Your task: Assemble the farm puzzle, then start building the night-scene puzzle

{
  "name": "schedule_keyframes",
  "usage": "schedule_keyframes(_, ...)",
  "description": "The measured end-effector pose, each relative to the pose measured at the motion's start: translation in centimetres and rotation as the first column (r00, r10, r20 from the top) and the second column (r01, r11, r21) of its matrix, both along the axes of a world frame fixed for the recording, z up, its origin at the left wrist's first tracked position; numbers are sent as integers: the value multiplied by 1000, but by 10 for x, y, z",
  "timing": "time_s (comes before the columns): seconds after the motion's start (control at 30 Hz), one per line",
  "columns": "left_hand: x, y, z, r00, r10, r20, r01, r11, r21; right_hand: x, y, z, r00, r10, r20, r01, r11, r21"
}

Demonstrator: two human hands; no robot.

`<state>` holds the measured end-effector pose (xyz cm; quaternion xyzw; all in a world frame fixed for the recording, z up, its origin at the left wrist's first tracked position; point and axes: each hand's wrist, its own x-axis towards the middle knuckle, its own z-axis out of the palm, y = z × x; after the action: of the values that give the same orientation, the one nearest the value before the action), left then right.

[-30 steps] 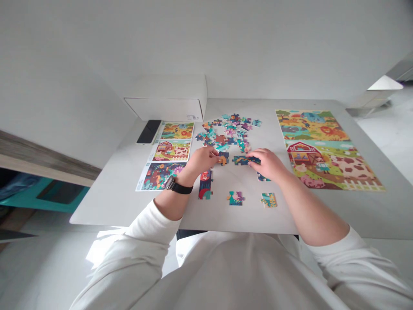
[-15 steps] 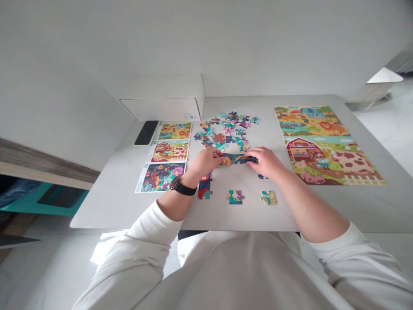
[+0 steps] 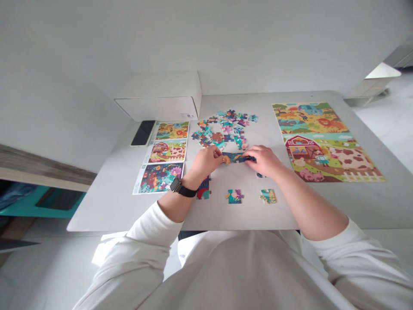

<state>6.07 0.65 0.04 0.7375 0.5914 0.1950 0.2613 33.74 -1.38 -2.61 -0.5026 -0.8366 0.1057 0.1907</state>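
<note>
Head view: puzzle strip (image 3: 237,158) pinched at its ends by left hand (image 3: 207,160) and right hand (image 3: 263,159), both nearly closed; best pressed flat, evenly.

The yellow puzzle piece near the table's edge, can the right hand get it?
Probably yes: the yellow piece lies uncovered, close to the right hand, though that hand's fingers are on the dark strip.

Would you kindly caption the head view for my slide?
Left hand and right hand touching a jigsaw strip, loose pieces beyond.
</note>
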Motion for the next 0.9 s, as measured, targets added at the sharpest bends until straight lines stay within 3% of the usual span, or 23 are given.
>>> schedule_keyframes(0.17,-19,7,3,999,3,-49,3,993,122,0,-1,0,1000,-14,-5,14,1000,-15)
schedule_keyframes(0.27,-34,14,0,983,-142,-120,164,966,199,0,-1,0,1000,-19,-11,19,1000,-21)
schedule_keyframes(0.37,-40,18,-4,925,-313,-216,361,902,238,0,-1,-1,1000,-19,-16,19,1000,-22)
schedule_keyframes(0.47,-39,18,-7,879,-395,-265,455,861,225,1,-1,-1,1000,-24,-12,24,1000,-17)
schedule_keyframes(0.9,-42,9,-5,875,-343,-341,429,876,219,2,-2,1,999,-33,6,33,999,-3)
